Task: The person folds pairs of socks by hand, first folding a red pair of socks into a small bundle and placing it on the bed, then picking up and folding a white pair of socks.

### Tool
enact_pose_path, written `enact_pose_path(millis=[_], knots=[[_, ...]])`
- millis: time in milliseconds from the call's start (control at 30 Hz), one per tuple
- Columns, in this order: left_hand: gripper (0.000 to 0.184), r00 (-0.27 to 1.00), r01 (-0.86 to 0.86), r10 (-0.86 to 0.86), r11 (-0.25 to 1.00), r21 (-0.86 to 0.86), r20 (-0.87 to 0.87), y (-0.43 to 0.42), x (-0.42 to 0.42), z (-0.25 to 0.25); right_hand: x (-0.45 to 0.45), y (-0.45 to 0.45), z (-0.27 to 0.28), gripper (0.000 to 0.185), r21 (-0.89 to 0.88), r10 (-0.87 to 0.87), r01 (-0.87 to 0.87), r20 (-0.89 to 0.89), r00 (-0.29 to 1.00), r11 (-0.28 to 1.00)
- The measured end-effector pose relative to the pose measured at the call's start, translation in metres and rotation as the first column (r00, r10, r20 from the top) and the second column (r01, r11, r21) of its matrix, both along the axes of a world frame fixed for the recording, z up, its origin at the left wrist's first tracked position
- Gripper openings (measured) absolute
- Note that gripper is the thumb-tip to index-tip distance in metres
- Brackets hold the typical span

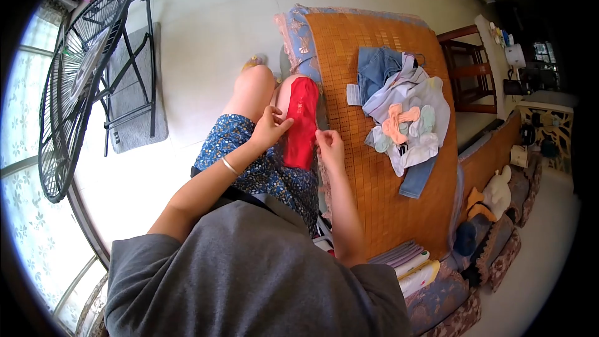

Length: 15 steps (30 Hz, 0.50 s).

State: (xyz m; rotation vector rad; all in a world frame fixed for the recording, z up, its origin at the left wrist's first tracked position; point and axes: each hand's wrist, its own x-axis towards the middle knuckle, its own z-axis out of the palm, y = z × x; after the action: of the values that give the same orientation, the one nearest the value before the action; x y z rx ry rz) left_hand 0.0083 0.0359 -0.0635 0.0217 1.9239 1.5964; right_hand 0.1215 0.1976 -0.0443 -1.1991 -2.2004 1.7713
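A red sock (302,118) with small gold marks near its middle lies flattened lengthwise along my right thigh. At its right edge my right hand (332,150) pinches the fabric between thumb and fingertips. On the other side my left hand (269,130) rests over my lap, thumb and fingers apart, its thumb tip by the sock's left edge. I wear blue flowered shorts (234,143). To my right, a pile of clothes sits on the woven mat (349,31): blue jeans (377,67), a pale shirt (409,87) and several small socks (399,123) in peach, mint and white.
A black corded round chair (81,87) stands at the left by a grey rug (134,125). Folded cloths (415,268) lie on the seat near my right elbow. Beyond the mat are a wooden stool (471,68) and plush toys (498,192).
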Motion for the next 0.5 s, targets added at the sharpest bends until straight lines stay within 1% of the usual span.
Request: enact_pose_path(millis=[33,67,100,133,167,233,267,333,367,400,433,467,500], knots=[[0.035,0.998,0.059,-0.059,0.998,-0.024,-0.003,-0.005,0.002,0.006,0.005,-0.005,0.009,0.027,-0.084,0.01,-0.009,0.021,1.0,0.996],[0.035,0.998,0.065,-0.065,0.998,-0.024,-0.002,-0.009,0.004,0.012,0.009,-0.009,0.016,0.026,-0.168,0.023,-0.016,0.041,0.999,0.986],[0.036,0.986,0.146,-0.145,0.989,-0.006,0.088,-0.013,0.006,0.016,0.013,-0.011,0.018,0.028,-0.168,0.04,-0.026,0.083,0.996,0.985],[0.038,0.959,0.223,-0.223,0.975,0.018,0.174,-0.015,0.007,0.018,0.013,-0.012,0.02,0.028,-0.17,0.036,-0.021,0.083,0.996,0.985],[0.038,0.958,0.227,-0.226,0.974,0.016,0.174,-0.016,0.009,0.02,0.013,-0.014,0.022,0.031,-0.177,0.045,-0.024,0.115,0.992,0.984],[0.043,0.932,0.3,-0.293,0.954,-0.002,0.215,-0.014,0.011,0.023,0.014,-0.015,0.018,0.034,-0.183,0.052,-0.025,0.144,0.988,0.983],[0.043,0.932,0.302,-0.294,0.953,-0.002,0.213,-0.013,0.01,0.025,0.015,-0.013,0.01,0.034,-0.153,0.062,-0.042,0.13,0.989,0.987],[0.04,0.916,0.278,-0.257,0.96,-0.026,0.307,-0.009,0.007,0.03,0.014,-0.013,0.006,0.033,-0.121,0.075,-0.061,0.117,0.99,0.991],[0.04,0.918,0.276,-0.255,0.961,-0.026,0.305,-0.008,0.006,0.03,0.014,-0.013,0.004,0.03,-0.095,0.075,-0.066,0.094,0.993,0.993],[0.036,0.906,0.271,-0.249,0.962,-0.018,0.342,-0.007,0.004,0.029,0.012,-0.013,0.005,0.027,-0.068,0.076,-0.072,0.071,0.995,0.995],[0.032,0.893,0.267,-0.244,0.964,-0.009,0.379,-0.007,0.004,0.028,0.01,-0.012,0.008,0.027,-0.067,0.079,-0.074,0.069,0.994,0.995],[0.032,0.894,0.265,-0.242,0.964,-0.009,0.378,-0.006,0.004,0.027,0.01,-0.011,0.01,0.025,-0.11,0.072,-0.063,0.08,0.994,0.992],[0.029,0.887,0.222,-0.211,0.975,0.021,0.412,-0.006,0.005,0.025,0.008,-0.01,0.014,0.022,-0.154,0.066,-0.052,0.091,0.994,0.987]])
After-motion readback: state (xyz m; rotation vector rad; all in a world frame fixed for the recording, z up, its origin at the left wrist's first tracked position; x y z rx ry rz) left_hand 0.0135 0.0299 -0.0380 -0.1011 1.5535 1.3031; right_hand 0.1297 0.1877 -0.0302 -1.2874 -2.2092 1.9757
